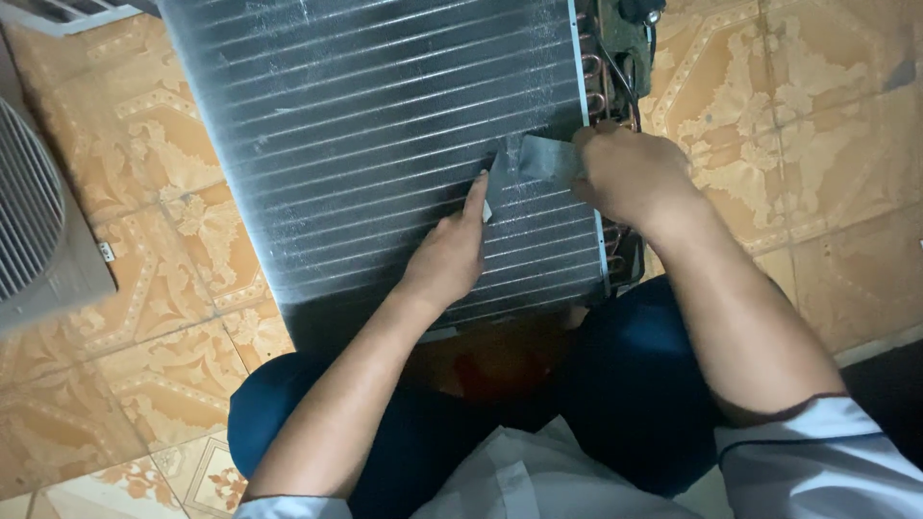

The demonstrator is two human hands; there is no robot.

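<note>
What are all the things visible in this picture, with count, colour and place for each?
finned coil panel: one, silver-grey, centre top, leaning toward the person's knees
grey strip: one, on the panel's right part, between both hands
copper tube bends: several, reddish, along the panel's right edge
fan grille housing: one, grey, left edge
tiled floor: orange patterned, all around
left hand: one, pressing the strip's left end
right hand: one, gripping the strip's right end

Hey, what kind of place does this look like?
Probably a home or small repair spot, with the work done on the floor: patterned orange floor tiles, a finned metal coil against the person's knees, and a grey fan grille lying nearby.
</note>
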